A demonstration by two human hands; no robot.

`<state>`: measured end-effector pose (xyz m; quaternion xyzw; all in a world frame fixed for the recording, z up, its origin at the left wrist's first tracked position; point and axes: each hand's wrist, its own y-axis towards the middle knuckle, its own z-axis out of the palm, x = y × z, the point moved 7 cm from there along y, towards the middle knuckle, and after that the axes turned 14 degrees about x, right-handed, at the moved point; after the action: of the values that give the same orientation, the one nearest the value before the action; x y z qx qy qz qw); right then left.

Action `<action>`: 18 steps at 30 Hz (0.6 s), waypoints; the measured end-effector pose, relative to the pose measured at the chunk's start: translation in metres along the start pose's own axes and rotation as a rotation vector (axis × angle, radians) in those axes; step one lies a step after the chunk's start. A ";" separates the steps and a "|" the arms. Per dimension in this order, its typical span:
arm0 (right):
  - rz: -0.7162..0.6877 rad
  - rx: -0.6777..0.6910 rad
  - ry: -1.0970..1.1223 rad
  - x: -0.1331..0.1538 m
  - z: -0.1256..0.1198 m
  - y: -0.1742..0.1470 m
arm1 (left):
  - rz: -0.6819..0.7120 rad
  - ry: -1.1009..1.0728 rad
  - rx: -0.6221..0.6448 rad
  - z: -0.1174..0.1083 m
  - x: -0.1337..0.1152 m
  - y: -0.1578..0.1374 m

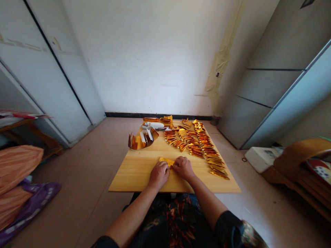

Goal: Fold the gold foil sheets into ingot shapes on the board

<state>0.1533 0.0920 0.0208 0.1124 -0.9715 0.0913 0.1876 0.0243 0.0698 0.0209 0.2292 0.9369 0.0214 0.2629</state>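
A sheet of gold foil paper [166, 160] lies on the wooden board near its front middle, partly covered by my fingers. My left hand [159, 173] is closed on the paper's near left edge, fingertips pressed together. From the other side my right hand [183, 167] pinches the same edge, its fingertips close to those of the left. Beyond and to the right, several rows of folded gold paper pieces [191, 141] overlap one another. At the back left of the board a curved holder [156, 135] contains loose gold and white sheets.
The wooden board [134, 175] serves as a low tabletop. More gold paper and a white bundle [153, 125] sit at its far edge. A grey refrigerator [261, 79] and a white box [260, 158] stand right; bags [20, 193] lie left.
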 end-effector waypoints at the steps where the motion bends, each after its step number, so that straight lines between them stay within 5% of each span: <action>1: 0.022 0.001 -0.017 0.001 0.000 0.000 | 0.004 0.004 -0.005 0.000 0.000 0.001; 18: 0.132 0.016 -0.015 0.003 0.000 0.002 | -0.044 0.143 -0.051 0.005 0.001 0.007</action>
<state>0.1506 0.0933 0.0218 0.0504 -0.9774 0.1101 0.1730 0.0295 0.0762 0.0171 0.1995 0.9573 0.0559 0.2014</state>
